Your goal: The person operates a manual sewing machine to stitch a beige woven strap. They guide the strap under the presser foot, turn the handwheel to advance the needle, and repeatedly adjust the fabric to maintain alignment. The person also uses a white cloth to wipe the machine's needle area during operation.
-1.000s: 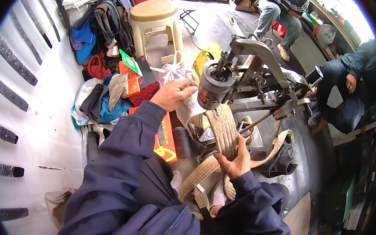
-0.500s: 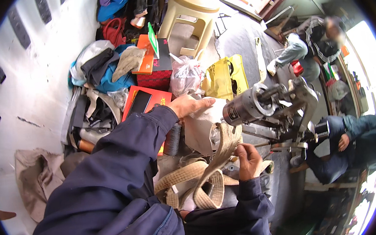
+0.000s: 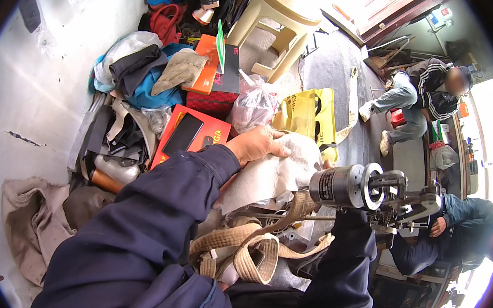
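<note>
My left hand is closed on the upper edge of an off-white sheet of cloth or thin leather, thumb on top. My right arm reaches up behind the grey metal head of a sewing machine. Only the fingertips of my right hand show above that head, by the sheet's right edge; whether they grip it is hidden. A tan woven strap runs beside the machine head and falls in loops below the sheet.
Left of my hands are a red-orange box with a black phone on it and a heap of scraps. Beyond lie a plastic bag, a yellow bag and a beige stool. Two people sit at right.
My right hand has left the strap near the machine and moved up behind the machine head. The off-white sheet is now spread wider under my left hand. The view has shifted.
</note>
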A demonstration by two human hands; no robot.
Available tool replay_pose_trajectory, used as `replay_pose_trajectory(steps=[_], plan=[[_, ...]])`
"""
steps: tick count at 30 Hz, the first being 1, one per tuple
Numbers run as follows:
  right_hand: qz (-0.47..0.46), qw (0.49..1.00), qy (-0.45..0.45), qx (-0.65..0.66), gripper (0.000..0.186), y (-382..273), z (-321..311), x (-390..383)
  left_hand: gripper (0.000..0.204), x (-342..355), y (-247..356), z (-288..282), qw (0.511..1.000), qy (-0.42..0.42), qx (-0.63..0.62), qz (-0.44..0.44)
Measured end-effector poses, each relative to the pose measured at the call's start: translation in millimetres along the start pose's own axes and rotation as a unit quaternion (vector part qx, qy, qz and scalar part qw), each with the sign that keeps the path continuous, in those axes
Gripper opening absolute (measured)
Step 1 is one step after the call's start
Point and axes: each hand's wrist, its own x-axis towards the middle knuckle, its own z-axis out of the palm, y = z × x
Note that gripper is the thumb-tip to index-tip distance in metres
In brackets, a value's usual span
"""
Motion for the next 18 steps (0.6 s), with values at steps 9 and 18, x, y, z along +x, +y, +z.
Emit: replay_pose_trajectory(steps=[9, 18], plan=[[0.076, 0.992, -0.006, -0.104, 0.044, -24.5, 59.7, 23.4, 0.041, -4.0, 13.3, 3.3, 0.999, 0.004, -0.013, 0.029], [0.081, 0.997, -0.009, -0.012, 0.042, -31.5, 85.7, 9.3, 0.036, -0.7, 18.8, 9.7, 0.998, 0.065, -0.006, 0.027]])
